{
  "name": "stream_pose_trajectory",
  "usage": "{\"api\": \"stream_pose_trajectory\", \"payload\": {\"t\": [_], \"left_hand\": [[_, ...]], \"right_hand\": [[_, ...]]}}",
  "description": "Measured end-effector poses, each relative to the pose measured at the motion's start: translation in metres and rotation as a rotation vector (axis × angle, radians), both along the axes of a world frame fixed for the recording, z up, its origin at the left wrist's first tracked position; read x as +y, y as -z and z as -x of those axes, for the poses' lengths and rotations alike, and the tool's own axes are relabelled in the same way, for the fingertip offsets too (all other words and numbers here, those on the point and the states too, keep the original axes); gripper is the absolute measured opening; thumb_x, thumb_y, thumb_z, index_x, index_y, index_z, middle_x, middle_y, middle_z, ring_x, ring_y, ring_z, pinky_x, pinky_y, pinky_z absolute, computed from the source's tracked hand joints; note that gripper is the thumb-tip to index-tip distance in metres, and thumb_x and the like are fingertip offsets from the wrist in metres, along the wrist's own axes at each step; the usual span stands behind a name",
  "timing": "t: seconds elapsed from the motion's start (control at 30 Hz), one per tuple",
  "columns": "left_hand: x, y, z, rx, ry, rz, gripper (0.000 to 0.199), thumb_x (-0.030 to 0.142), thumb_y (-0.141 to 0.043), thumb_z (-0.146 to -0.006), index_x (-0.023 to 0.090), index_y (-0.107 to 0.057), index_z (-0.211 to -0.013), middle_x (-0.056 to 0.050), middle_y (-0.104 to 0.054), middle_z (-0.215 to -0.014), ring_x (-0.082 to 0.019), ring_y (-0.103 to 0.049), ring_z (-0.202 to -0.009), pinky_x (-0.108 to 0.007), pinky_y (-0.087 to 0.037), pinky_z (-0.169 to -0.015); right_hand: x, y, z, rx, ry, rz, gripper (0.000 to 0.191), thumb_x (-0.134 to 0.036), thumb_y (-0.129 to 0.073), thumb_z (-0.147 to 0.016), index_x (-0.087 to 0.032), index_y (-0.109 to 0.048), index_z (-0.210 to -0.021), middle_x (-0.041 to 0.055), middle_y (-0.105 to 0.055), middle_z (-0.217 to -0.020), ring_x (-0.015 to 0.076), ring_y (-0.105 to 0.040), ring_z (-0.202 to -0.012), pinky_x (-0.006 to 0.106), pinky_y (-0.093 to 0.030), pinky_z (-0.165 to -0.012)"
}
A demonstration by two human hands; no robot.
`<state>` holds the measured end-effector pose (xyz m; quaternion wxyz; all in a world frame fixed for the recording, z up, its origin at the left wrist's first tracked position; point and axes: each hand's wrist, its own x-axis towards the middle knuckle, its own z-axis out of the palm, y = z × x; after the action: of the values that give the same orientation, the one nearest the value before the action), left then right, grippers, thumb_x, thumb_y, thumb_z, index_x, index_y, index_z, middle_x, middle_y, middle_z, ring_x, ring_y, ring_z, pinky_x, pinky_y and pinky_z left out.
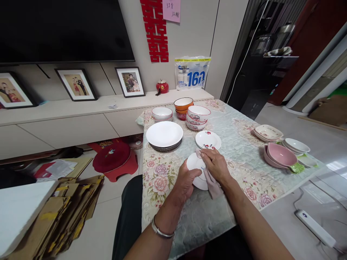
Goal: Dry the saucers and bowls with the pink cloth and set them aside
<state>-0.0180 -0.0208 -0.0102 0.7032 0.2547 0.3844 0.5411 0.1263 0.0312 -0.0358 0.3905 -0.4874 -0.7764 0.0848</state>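
- We have one small white plate [193,162] in hand, over the near edge of the table, just this side of the short stack of flowered plates [208,139].
- Our left hand [187,179] is partly closed on the plate's rim, thumb across its face; we cannot see the fingers beneath.
- Our right hand [215,164] is curled over a pale cloth [213,184] and presses it against the plate's right side, the loose end hanging down.
- We judge this plate to be mid-wipe, so not yet done.
- Farther back stand the large white plates [164,133], stacked, with the red-rimmed bowls [198,113] and orange bowls [183,104] beyond.
- Well apart, at the table's right end, sit the pink bowls [282,153].
- Which of these are wiped and which are left, we cannot tell.
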Motion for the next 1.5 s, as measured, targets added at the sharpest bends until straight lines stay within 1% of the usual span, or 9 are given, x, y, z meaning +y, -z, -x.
{"api": "stream_pose_trajectory", "payload": {"t": [0.17,0.23,0.37,0.6,0.8,0.9,1.07,1.3,1.5], "left_hand": [[0.001,0.002,0.0,-0.031,-0.008,-0.017,0.049,0.004,-0.065,-0.051,0.014,-0.063,-0.098,-0.001,-0.068,-0.079,-0.017,-0.06,-0.072,-0.028,-0.046,-0.069],[0.001,0.002,0.0,-0.029,0.001,-0.015,0.047,0.004,-0.065,-0.051,0.015,-0.064,-0.097,-0.001,-0.068,-0.077,-0.016,-0.06,-0.069,-0.027,-0.045,-0.066],[0.001,0.002,0.002,-0.051,0.024,-0.04,0.054,0.005,-0.067,-0.052,0.014,-0.066,-0.105,-0.004,-0.071,-0.086,-0.019,-0.062,-0.074,-0.03,-0.047,-0.07],[0.003,0.001,-0.001,-0.197,-0.08,-0.049,0.066,0.007,-0.077,-0.052,0.015,-0.063,-0.116,-0.009,-0.073,-0.105,-0.023,-0.065,-0.091,-0.036,-0.049,-0.085],[0.0,0.0,-0.005,-0.177,-0.051,-0.027,0.068,0.005,-0.075,-0.051,0.016,-0.063,-0.116,-0.007,-0.073,-0.102,-0.022,-0.065,-0.089,-0.035,-0.048,-0.084],[-0.001,0.001,-0.006,-0.139,-0.045,-0.027,0.063,0.003,-0.072,-0.05,0.016,-0.064,-0.111,-0.004,-0.072,-0.093,-0.019,-0.064,-0.083,-0.032,-0.048,-0.08],[0.0,0.002,-0.006,-0.138,-0.031,-0.035,0.057,0.004,-0.072,-0.05,0.017,-0.064,-0.105,-0.002,-0.069,-0.089,-0.017,-0.062,-0.08,-0.029,-0.046,-0.075],[-0.002,0.0,-0.005,-0.087,0.0,-0.064,0.057,0.005,-0.067,-0.051,0.014,-0.066,-0.107,-0.006,-0.072,-0.096,-0.022,-0.063,-0.086,-0.035,-0.047,-0.083],[-0.002,-0.001,-0.004,-0.119,0.013,-0.058,0.063,0.003,-0.07,-0.053,0.018,-0.061,-0.114,-0.002,-0.069,-0.092,-0.019,-0.063,-0.082,-0.031,-0.047,-0.078]], "right_hand": [[-0.003,-0.006,0.003,0.013,-0.306,-0.027,0.029,-0.029,-0.051,-0.096,-0.027,-0.07,-0.118,0.0052,-0.069,-0.123,0.0237,-0.059,-0.115,0.046,-0.043,-0.103],[-0.004,-0.007,0.004,0.074,-0.334,0.04,0.028,-0.031,-0.053,-0.096,-0.028,-0.071,-0.117,0.0058,-0.068,-0.124,0.023,-0.059,-0.116,0.045,-0.044,-0.103],[-0.001,-0.004,0.001,0.294,-0.259,0.197,0.025,-0.035,-0.06,-0.092,-0.026,-0.074,-0.11,0.0075,-0.07,-0.116,0.0225,-0.062,-0.111,0.041,-0.046,-0.1],[0.003,0.005,-0.001,0.605,0.107,0.265,0.029,-0.042,-0.066,-0.083,-0.022,-0.076,-0.102,0.0093,-0.073,-0.11,0.0269,-0.065,-0.106,0.045,-0.048,-0.097],[0.003,0.008,-0.001,0.284,0.05,0.025,0.026,-0.034,-0.058,-0.09,-0.023,-0.076,-0.105,0.0115,-0.071,-0.109,0.0268,-0.062,-0.107,0.047,-0.047,-0.096],[-0.003,0.0,0.003,0.113,-0.081,-0.09,0.025,-0.031,-0.056,-0.093,-0.025,-0.075,-0.109,0.0102,-0.068,-0.113,0.026,-0.058,-0.11,0.048,-0.045,-0.098],[-0.008,-0.007,0.008,-0.005,-0.26,-0.082,0.023,-0.029,-0.056,-0.095,-0.03,-0.073,-0.11,0.005,-0.068,-0.118,0.0243,-0.057,-0.112,0.048,-0.042,-0.101],[0.001,0.003,-0.001,0.076,0.04,-0.043,0.031,-0.033,-0.047,-0.097,-0.026,-0.071,-0.116,0.0092,-0.07,-0.113,0.0267,-0.058,-0.113,0.048,-0.045,-0.099],[-0.011,-0.012,0.006,-0.083,-0.238,-0.063,0.03,-0.032,-0.052,-0.096,-0.032,-0.068,-0.121,0.003,-0.065,-0.13,0.0276,-0.049,-0.124,0.051,-0.035,-0.107]]}}
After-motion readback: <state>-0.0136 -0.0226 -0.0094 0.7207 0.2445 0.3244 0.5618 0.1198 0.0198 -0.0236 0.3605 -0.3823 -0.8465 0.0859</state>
